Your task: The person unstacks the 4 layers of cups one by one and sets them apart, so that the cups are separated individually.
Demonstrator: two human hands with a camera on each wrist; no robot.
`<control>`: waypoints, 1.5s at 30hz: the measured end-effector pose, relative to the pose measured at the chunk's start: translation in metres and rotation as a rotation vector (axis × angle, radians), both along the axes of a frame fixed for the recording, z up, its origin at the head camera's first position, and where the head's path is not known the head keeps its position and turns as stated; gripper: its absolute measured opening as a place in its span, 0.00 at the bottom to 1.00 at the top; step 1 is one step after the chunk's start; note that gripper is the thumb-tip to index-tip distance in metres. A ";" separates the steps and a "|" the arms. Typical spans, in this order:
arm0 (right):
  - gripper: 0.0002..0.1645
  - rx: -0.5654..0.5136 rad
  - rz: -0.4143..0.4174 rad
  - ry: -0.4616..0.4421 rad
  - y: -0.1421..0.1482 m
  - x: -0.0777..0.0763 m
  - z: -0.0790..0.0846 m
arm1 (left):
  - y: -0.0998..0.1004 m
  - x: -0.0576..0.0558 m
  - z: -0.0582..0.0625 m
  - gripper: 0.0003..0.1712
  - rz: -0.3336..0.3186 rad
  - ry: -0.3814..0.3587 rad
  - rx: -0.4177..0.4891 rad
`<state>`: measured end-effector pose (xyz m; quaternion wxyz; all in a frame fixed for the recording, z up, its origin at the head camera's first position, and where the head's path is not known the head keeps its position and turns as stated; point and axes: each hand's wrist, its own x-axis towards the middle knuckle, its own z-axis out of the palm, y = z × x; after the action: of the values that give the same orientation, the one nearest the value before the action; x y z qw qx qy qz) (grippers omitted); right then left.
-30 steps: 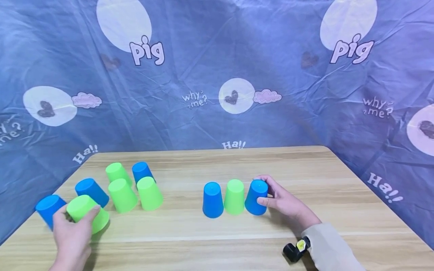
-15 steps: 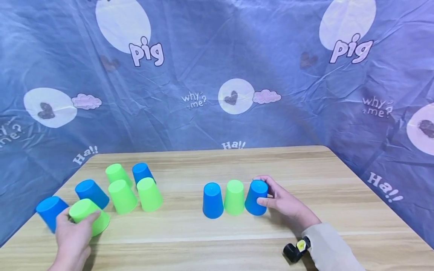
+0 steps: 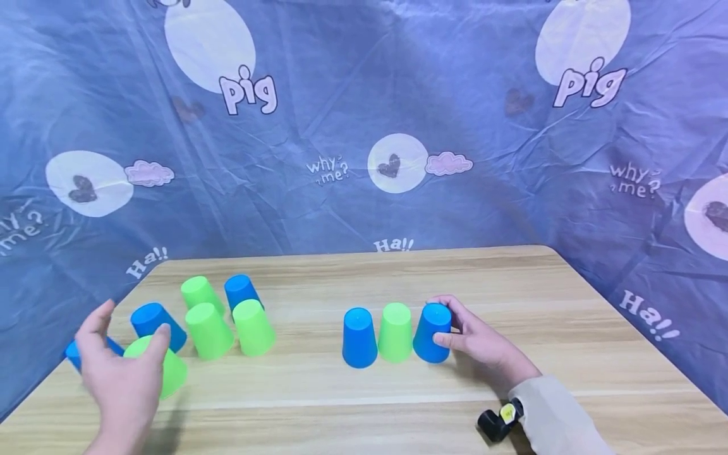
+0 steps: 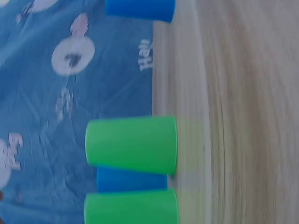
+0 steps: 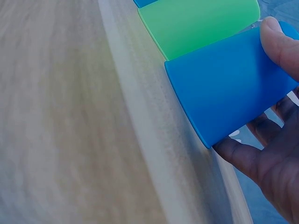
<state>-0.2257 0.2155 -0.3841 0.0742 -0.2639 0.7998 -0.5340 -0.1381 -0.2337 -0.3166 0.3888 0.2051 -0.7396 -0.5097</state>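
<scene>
On the right, my right hand [image 3: 480, 338] holds an upside-down blue cup [image 3: 429, 344], thumb in front and fingers round the far side. This blue cup [image 5: 224, 88] touches a green cup [image 5: 201, 25] in the right wrist view. With another blue cup [image 3: 359, 341], they form a row of three. At the left, my left hand [image 3: 122, 385] hovers with spread fingers over an upside-down green cup [image 3: 174, 374], partly hiding it. Behind those fingers a blue cup [image 3: 72, 355] is mostly covered. The left hand holds nothing.
Several more upside-down cups stand back left: a blue cup [image 3: 159, 327], green cups [image 3: 208, 335] and a rear blue cup [image 3: 241, 291]. A black device [image 3: 495, 424] sits by the right cuff. Patterned blue cloth [image 3: 318, 208] hangs behind the wooden table [image 3: 318, 417].
My left hand has let go of the green cup and lifted, its fingers spreading. The green cup stays where it was. My right hand keeps its grip on the blue cup.
</scene>
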 end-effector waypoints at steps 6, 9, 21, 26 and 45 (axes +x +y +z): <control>0.32 0.002 0.020 -0.011 -0.002 -0.001 -0.001 | 0.030 0.000 -0.001 0.37 -0.201 0.533 -0.126; 0.32 0.001 0.018 -0.014 -0.002 -0.001 -0.001 | 0.042 -0.005 0.001 0.37 -0.318 0.684 -0.104; 0.32 -0.002 0.009 -0.023 0.000 0.001 0.000 | 0.099 -0.018 -0.006 0.35 -0.621 0.769 -0.101; 0.31 -0.004 0.005 -0.024 0.000 0.001 0.000 | 0.126 -0.016 -0.015 0.35 -0.704 0.670 -0.064; 0.32 -0.007 -0.003 -0.007 0.000 0.000 -0.002 | 0.187 -0.023 -0.039 0.35 -0.837 0.230 0.007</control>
<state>-0.2256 0.2157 -0.3856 0.0755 -0.2610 0.7980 -0.5379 -0.1613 -0.0472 -0.3555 0.2278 -0.1691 -0.7092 -0.6454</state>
